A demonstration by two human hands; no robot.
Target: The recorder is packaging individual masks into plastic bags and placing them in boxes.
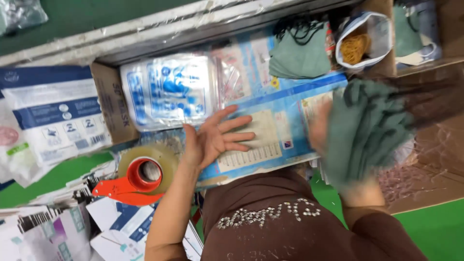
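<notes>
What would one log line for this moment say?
left hand: open, flat on blue printed packet | right hand: holds blurred stack of green masks | nearby: red tape dispenser

The left hand (212, 137) lies flat on a blue printed bag (280, 121); the blurred right hand (321, 128) grips green masks (367, 128).

You're at packing station, likely small factory or warehouse: tape dispenser (140, 176), bagged masks (169, 89), cardboard boxes (113, 104), label stacks (48, 232), green bench (435, 227) crowded with packaging.
</notes>
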